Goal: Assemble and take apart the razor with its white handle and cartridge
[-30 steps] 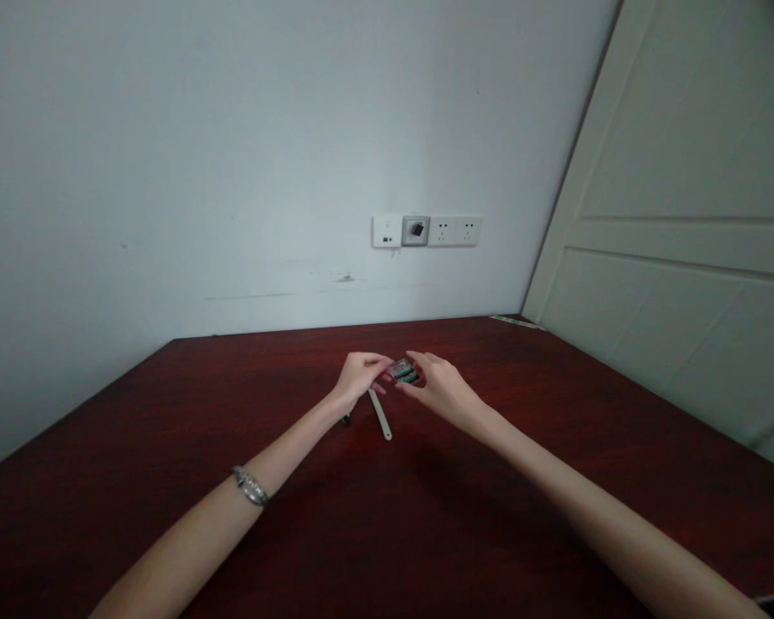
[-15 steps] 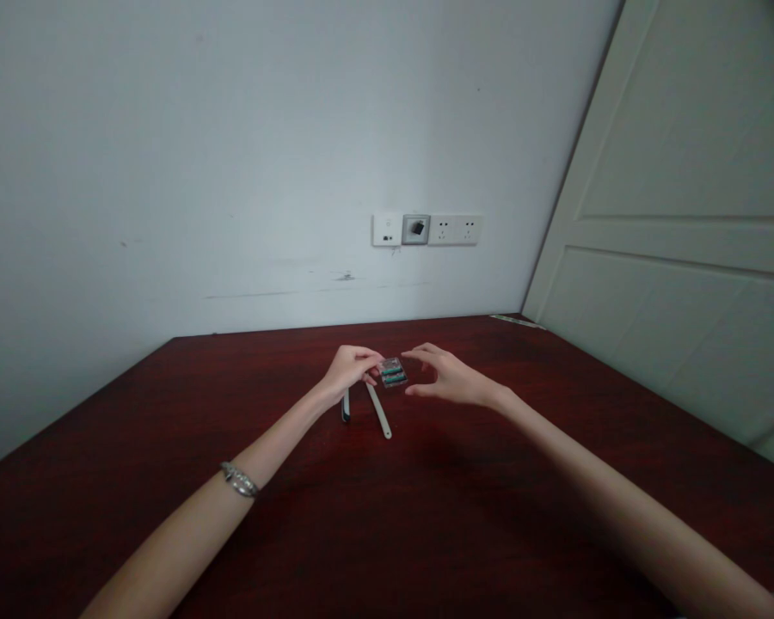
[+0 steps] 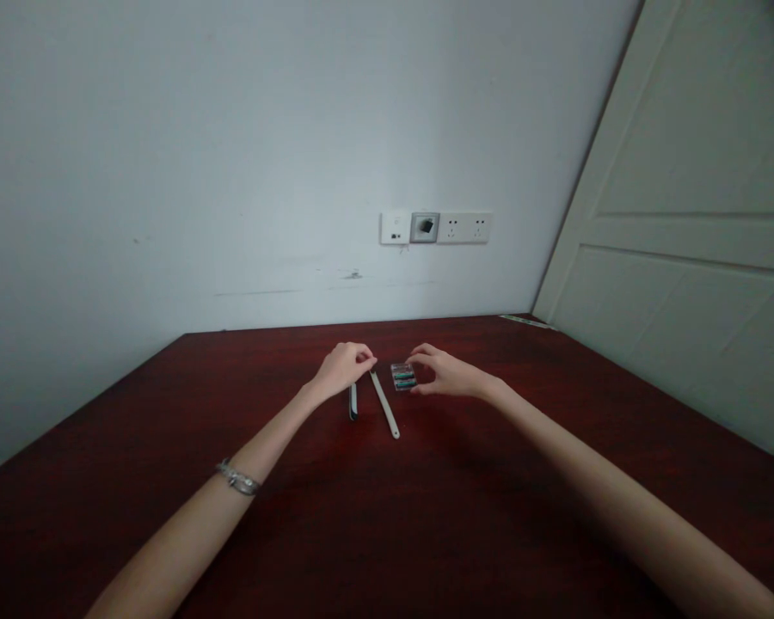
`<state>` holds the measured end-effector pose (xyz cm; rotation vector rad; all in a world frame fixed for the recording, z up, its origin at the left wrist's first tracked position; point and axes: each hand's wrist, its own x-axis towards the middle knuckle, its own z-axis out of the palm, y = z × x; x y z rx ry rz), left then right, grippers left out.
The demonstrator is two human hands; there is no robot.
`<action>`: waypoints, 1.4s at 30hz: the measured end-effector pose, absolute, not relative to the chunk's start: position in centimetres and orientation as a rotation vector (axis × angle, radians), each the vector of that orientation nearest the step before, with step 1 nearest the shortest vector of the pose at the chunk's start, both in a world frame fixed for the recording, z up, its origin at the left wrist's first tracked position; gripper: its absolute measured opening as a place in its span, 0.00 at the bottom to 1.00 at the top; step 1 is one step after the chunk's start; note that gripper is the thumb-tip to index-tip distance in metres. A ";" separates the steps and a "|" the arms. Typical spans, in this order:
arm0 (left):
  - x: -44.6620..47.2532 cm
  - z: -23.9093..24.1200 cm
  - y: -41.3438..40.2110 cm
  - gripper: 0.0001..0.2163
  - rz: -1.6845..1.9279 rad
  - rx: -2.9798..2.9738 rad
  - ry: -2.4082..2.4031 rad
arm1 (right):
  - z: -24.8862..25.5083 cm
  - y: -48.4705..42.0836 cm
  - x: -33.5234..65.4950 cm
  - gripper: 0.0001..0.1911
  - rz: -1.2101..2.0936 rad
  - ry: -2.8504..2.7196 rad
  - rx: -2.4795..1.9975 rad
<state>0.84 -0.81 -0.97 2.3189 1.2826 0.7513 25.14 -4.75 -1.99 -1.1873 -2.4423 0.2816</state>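
Observation:
A small clear case (image 3: 402, 376) with teal pieces inside lies flat on the dark red table (image 3: 387, 516). My right hand (image 3: 444, 375) rests at its right side, with thumb and fingertips on its edges. My left hand (image 3: 341, 368) is curled shut just left of it, its fingertips at the far end of a thin white stick (image 3: 385, 404) that lies on the table. A short dark and white piece (image 3: 353, 401) lies beside the stick, just under my left hand. A metal bracelet (image 3: 237, 479) sits on my left wrist.
A white wall rises behind the table with a row of sockets (image 3: 435, 228). A pale panelled door (image 3: 684, 258) stands along the table's right side. A thin strip (image 3: 525, 321) lies at the table's far right corner.
The clear case went from between both hands in the air, to my left fingers, then down onto the table by my right hand. My left hand drew back to the stick's end.

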 end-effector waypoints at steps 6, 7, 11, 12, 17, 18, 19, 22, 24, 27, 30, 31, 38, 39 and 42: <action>-2.1 -1.8 1.1 0.12 0.448 2.396 1.731 | -3.4 -1.2 26.8 0.29 0.462 -2.490 -1.341; -2.2 -2.0 1.3 0.12 0.413 2.360 1.763 | -3.6 -0.8 26.8 0.29 0.474 -2.493 -1.347; -2.2 -2.6 1.5 0.14 0.296 2.265 1.798 | -4.4 0.1 26.4 0.31 0.524 -2.503 -1.368; -2.1 -2.8 1.4 0.14 0.283 2.254 1.790 | -4.6 0.3 26.2 0.32 0.532 -2.501 -1.375; -2.0 -3.5 1.4 0.14 0.253 2.228 1.766 | -5.2 0.6 26.1 0.34 0.550 -2.488 -1.428; -2.0 -3.6 1.4 0.14 0.243 2.223 1.774 | -5.2 0.5 26.1 0.35 0.550 -2.486 -1.465; -2.0 -3.7 1.4 0.15 0.232 2.218 1.785 | -5.0 0.4 26.1 0.37 0.546 -2.480 -1.505; -2.0 -3.9 1.4 0.17 0.227 2.216 1.819 | -4.1 -0.4 25.6 0.41 0.511 -2.448 -1.541; -1.9 -3.9 1.3 0.18 0.227 2.220 1.830 | -3.4 -1.4 24.6 0.34 0.435 -2.433 -1.509; -1.9 -3.8 1.2 0.18 0.204 2.234 1.841 | -2.7 -3.6 22.4 0.21 0.197 -2.432 -1.617; -1.8 -3.6 1.0 0.18 0.187 2.247 1.852 | -2.5 -5.8 19.9 0.22 0.075 -2.498 -1.728; -1.8 -3.5 1.0 0.18 0.186 2.247 1.857 | -2.6 -6.4 19.2 0.23 0.067 -2.522 -1.729; -1.8 -3.2 0.2 0.17 0.170 2.237 1.888 | -3.6 -7.6 16.6 0.25 0.100 -2.488 -1.806; -1.8 -3.2 0.1 0.17 0.168 2.236 1.882 | -3.7 -7.6 16.4 0.24 0.114 -2.468 -1.823; -1.8 -3.0 -0.2 0.17 0.166 2.241 1.869 | -4.1 -7.6 15.8 0.21 0.135 -2.403 -1.877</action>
